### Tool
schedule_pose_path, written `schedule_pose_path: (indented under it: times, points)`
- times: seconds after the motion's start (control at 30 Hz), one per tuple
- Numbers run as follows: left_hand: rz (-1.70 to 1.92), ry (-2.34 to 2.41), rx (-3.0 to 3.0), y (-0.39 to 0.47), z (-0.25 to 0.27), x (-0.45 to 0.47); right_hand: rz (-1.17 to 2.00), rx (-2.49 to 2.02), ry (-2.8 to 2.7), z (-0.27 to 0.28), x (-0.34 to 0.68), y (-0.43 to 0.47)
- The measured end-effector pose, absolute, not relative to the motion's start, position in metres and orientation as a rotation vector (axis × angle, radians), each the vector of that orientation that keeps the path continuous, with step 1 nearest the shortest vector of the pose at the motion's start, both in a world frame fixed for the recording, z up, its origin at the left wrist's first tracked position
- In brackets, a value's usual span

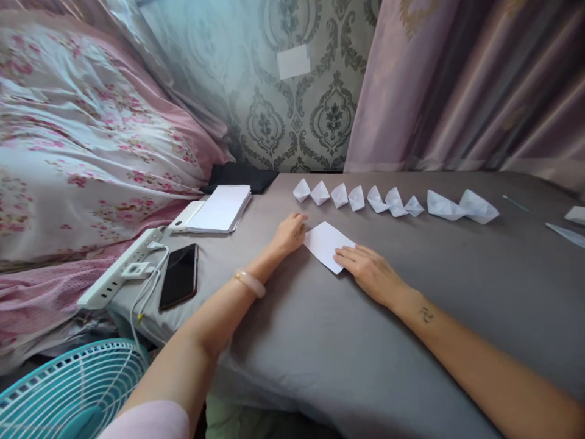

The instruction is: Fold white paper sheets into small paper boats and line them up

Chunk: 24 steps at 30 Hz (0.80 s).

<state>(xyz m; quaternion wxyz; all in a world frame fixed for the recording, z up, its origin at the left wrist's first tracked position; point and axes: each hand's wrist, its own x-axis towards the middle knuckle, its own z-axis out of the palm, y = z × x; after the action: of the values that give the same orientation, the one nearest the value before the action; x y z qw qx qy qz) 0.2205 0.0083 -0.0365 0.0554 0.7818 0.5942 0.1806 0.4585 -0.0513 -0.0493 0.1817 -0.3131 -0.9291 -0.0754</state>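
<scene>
A folded piece of white paper (pixel 323 244) lies flat on the grey cloth in front of me, turned with one corner toward me. My left hand (pixel 291 234) is at its left corner, the fingers curled and pressed together around that corner; the fingertips are partly hidden. With fingers stretched out flat, my right hand (pixel 368 271) rests on the paper's right-hand edge. Behind the paper, a row of small white folded paper boats (pixel 339 196) stands on the cloth, and two larger paper boats (pixel 478 207) continue it to the right.
At the left are a stack of white paper (pixel 220 208), a dark phone (pixel 180 276) and a white power strip (pixel 119 268) with cables. A blue fan (pixel 68 390) stands below the table's left edge. Paper pieces (pixel 567 235) lie far right. A patterned wall and curtains stand behind.
</scene>
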Motion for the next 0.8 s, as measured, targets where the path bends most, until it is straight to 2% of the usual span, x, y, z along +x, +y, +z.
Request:
schedule_pose_path:
  times: [0.1, 0.2, 0.8]
  points:
    - [0.708, 1.418, 2.438, -0.022, -0.037, 0.218, -0.238, -0.889, -2.587, -0.045, 0.458, -0.053]
    - [0.741, 1.246, 2.423, -0.044, -0.042, 0.217, -0.203, -0.948, -2.631, -0.04, 0.457, -0.055]
    - [0.728, 1.266, 2.336, -0.058, -0.041, 0.211, 0.241, -1.226, -2.375, -0.041, 0.46, -0.057]
